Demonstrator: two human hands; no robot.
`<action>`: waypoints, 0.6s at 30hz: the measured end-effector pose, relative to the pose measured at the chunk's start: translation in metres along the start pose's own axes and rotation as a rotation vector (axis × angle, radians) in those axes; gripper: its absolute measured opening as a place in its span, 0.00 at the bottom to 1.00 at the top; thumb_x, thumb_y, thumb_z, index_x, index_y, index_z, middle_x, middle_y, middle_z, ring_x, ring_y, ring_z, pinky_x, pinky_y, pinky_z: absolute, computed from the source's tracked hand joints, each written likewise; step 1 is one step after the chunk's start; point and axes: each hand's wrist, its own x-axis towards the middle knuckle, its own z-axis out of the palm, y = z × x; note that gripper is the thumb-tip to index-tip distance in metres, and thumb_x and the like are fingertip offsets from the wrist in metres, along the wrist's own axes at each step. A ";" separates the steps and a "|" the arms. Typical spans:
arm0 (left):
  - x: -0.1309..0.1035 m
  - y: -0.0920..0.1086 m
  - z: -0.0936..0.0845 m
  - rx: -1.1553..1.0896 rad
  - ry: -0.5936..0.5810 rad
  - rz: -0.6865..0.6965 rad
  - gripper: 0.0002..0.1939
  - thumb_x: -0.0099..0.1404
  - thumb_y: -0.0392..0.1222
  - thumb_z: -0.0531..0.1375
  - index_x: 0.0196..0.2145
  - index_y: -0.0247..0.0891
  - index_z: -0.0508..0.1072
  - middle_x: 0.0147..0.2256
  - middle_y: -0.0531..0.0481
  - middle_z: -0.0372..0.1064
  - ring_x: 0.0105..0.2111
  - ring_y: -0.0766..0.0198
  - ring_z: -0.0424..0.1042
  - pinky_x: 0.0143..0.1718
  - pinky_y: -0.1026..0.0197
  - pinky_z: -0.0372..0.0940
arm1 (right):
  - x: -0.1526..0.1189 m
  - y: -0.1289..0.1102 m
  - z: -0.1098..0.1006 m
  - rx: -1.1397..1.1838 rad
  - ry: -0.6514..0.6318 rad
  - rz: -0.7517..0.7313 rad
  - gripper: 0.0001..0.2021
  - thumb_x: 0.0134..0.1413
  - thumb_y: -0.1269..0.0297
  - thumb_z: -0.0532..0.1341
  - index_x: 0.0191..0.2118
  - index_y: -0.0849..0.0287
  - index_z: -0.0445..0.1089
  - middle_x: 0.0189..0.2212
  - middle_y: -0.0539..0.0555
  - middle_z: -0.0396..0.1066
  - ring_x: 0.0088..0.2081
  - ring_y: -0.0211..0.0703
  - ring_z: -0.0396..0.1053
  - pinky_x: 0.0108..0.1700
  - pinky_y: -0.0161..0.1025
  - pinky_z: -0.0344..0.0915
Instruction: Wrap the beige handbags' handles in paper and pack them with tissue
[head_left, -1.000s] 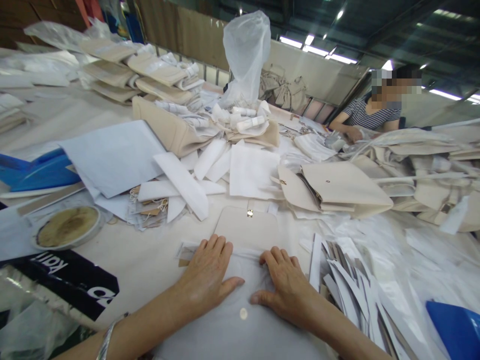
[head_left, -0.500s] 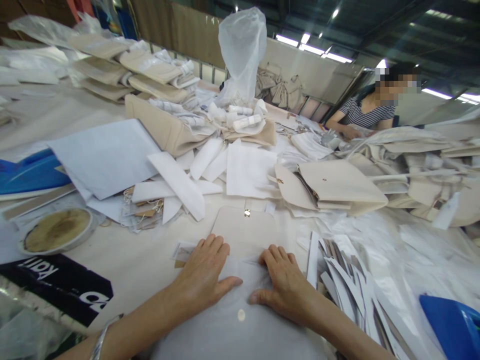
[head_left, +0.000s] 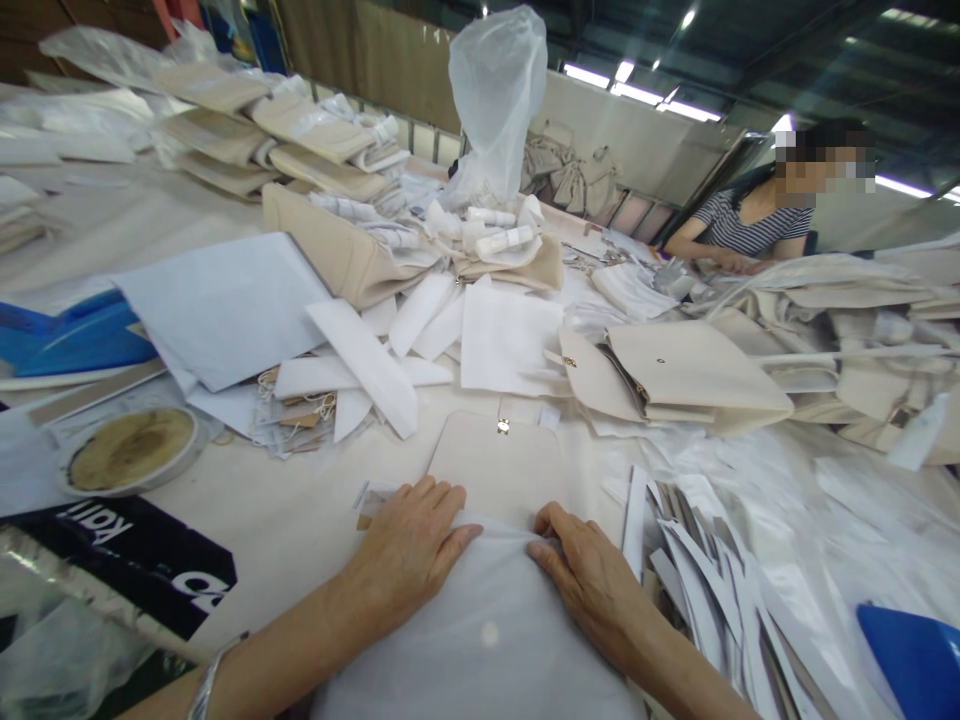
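Note:
A beige handbag lies in front of me, its flap with a small gold clasp pointing away. A thin, whitish translucent plastic bag covers its near part, and a pale round spot shows through. At the bag's left edge, my left hand is closed, fingers curled over the border and thumb against the film. My right hand pinches the opposite edge between thumb and bent fingers. Between the hands the plastic edge is stretched in a fold across the handbag.
Another beige handbag lies open behind at right. White paper sheets, cut strips and a round tub surround the work. Blue objects flank both sides. Across the table sits a person in a striped top.
Both thumbs have moved up to the plastic's edge, closing towards the fingers. The edge between the hands is now drawn tighter. The view has shifted slightly left.

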 end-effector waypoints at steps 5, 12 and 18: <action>0.006 -0.008 0.007 -0.069 -0.028 -0.104 0.12 0.74 0.43 0.42 0.38 0.40 0.62 0.37 0.50 0.65 0.37 0.57 0.68 0.38 0.55 0.60 | 0.004 0.006 0.013 -0.134 0.075 -0.072 0.06 0.66 0.65 0.52 0.46 0.56 0.62 0.37 0.54 0.71 0.39 0.49 0.69 0.45 0.47 0.60; 0.011 -0.019 0.006 -0.059 -0.101 -0.159 0.11 0.73 0.39 0.43 0.37 0.41 0.63 0.38 0.51 0.68 0.37 0.58 0.72 0.36 0.57 0.62 | 0.000 0.008 0.020 -0.469 0.213 -0.463 0.34 0.57 0.79 0.55 0.65 0.42 0.52 0.59 0.59 0.61 0.56 0.58 0.60 0.57 0.58 0.56; 0.012 -0.013 0.001 0.117 -0.011 -0.133 0.13 0.71 0.32 0.45 0.41 0.37 0.68 0.42 0.44 0.72 0.43 0.51 0.72 0.41 0.50 0.65 | -0.011 -0.006 0.013 -0.305 -0.026 -0.495 0.32 0.62 0.56 0.58 0.68 0.52 0.48 0.66 0.56 0.54 0.62 0.55 0.54 0.61 0.52 0.57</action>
